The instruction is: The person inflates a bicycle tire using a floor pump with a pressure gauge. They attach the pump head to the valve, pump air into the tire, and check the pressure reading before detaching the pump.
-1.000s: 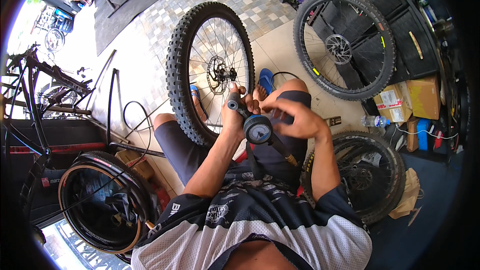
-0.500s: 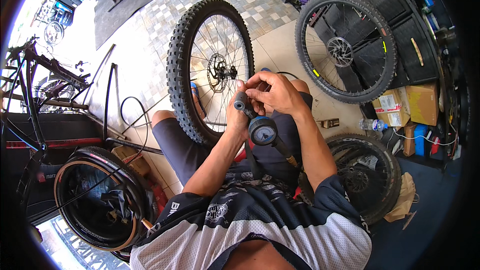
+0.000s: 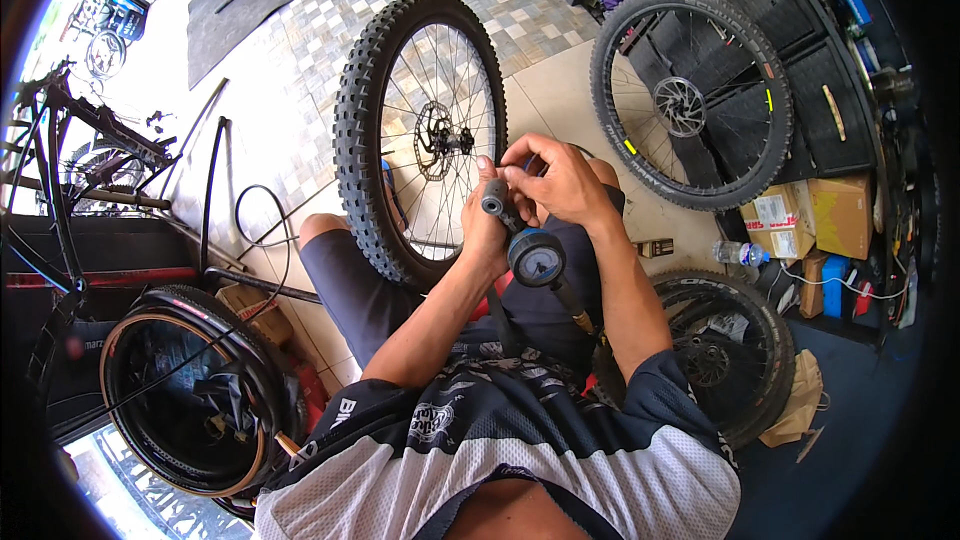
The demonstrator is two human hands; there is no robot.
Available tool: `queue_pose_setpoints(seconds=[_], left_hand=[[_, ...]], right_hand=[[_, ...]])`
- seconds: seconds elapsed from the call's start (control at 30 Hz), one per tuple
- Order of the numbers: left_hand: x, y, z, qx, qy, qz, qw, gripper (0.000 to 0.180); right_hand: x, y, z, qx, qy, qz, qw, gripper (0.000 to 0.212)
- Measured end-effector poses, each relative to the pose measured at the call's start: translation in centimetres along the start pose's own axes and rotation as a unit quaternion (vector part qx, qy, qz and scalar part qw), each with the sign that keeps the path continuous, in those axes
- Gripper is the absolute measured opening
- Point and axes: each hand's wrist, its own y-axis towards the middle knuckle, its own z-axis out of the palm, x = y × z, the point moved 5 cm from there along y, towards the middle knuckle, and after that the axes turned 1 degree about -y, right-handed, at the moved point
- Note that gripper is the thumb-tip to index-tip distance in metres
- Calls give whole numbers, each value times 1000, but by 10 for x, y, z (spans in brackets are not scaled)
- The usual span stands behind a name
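A tyre inflator (image 3: 537, 258) with a round blue-rimmed dial gauge and a grey tube-shaped body is in my left hand (image 3: 484, 223), whose fingers wrap round it with the thumb up. My right hand (image 3: 562, 185) is closed just beside the inflator's upper end, its thumb and forefinger pinched together. What lies between those fingertips is too small to make out. Below the gauge, a dark hose with a brass-coloured fitting (image 3: 583, 321) runs down toward my lap. Just beyond my hands, a knobbly bicycle wheel (image 3: 362, 140) with a disc rotor stands upright by my knees.
Another wheel (image 3: 606, 90) leans against black drawers (image 3: 840, 70) at the right. More wheels (image 3: 785, 340) lie at the lower right, and others (image 3: 115, 390) at the lower left. A bike frame (image 3: 60, 170) stands at the left. Cardboard boxes (image 3: 840, 215) and a plastic bottle (image 3: 740, 253) are at the right.
The inflator and its gauge have shifted slightly right and tilted a little in my left hand. My right hand keeps its pinch close to the inflator's upper end.
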Motion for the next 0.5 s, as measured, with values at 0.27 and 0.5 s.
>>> queue_pose_setpoints(seconds=[0.27,0.5], left_hand=[[-5,2,6,-21,0,49,999,77],[-2,7,16,2,36,82,996,80]], right_hand=[[11,-41,-26,-130,101,-32,986,17],[35,-57,-28,-148,109,-86,979,16]])
